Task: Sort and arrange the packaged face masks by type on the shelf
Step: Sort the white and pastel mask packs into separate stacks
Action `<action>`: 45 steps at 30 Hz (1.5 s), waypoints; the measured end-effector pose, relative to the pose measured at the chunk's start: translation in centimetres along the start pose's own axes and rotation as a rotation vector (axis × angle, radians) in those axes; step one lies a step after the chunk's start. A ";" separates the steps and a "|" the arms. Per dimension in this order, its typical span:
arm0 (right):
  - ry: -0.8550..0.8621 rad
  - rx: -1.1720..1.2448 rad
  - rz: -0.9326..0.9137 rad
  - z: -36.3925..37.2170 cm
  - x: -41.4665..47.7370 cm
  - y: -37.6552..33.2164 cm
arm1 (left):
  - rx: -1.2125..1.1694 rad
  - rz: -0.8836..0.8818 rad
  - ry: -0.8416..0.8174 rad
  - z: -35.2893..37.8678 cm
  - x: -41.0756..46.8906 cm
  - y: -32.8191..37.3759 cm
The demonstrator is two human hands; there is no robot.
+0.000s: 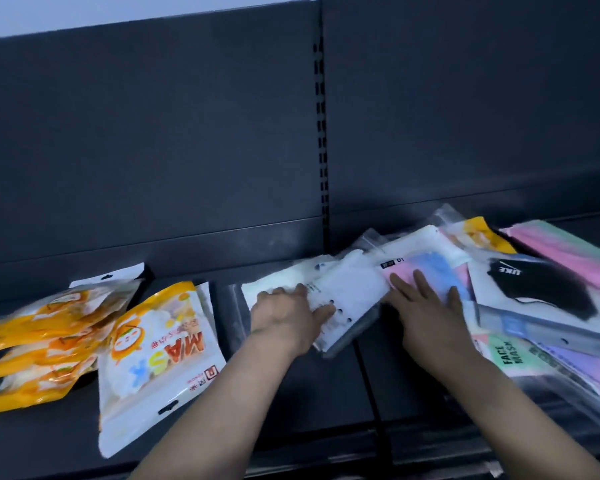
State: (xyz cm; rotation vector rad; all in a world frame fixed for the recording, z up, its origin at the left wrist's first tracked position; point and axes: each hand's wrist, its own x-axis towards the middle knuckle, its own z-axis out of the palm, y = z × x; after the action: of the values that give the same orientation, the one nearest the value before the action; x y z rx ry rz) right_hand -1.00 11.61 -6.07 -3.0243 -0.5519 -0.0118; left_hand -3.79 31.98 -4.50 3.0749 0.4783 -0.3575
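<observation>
packets of thin glossy film, judged light, floppy and slippery on one another; best taken by a flat edge or the hang-hole header. white mask packet (354, 292) lies mid-shelf (326, 393), with the left hand (284, 317) curled over its near edge, grip closed on it. right hand (426, 306) presses flat, grip open, on the pastel mask packet (440, 266) marked "10". orange packet (153, 344) reads "mask"; green label (511, 353) reads "face mask"; the black mask packet (548, 292) seems to say "like".
</observation>
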 end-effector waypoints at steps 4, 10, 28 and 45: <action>0.027 0.011 0.027 -0.4 0.8 4.2 | 0.017 0.076 0.059 -0.3 -2.7 3.3; 0.080 0.116 0.001 -1.0 1.7 5.6 | -0.146 -0.004 0.149 -1.4 -2.6 4.9; 0.021 0.426 -0.572 0.4 -0.4 -5.2 | -1.082 -0.327 0.839 -1.2 -7.2 -5.1; -0.281 0.457 -0.745 1.0 0.7 -9.7 | -1.381 -0.308 0.733 0.0 -9.3 -9.5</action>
State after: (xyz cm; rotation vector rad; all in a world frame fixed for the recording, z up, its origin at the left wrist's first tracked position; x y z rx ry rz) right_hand -3.78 20.99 -6.38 -2.2391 -1.4365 0.4355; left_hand -15.29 38.22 -2.15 1.6593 0.7459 0.7990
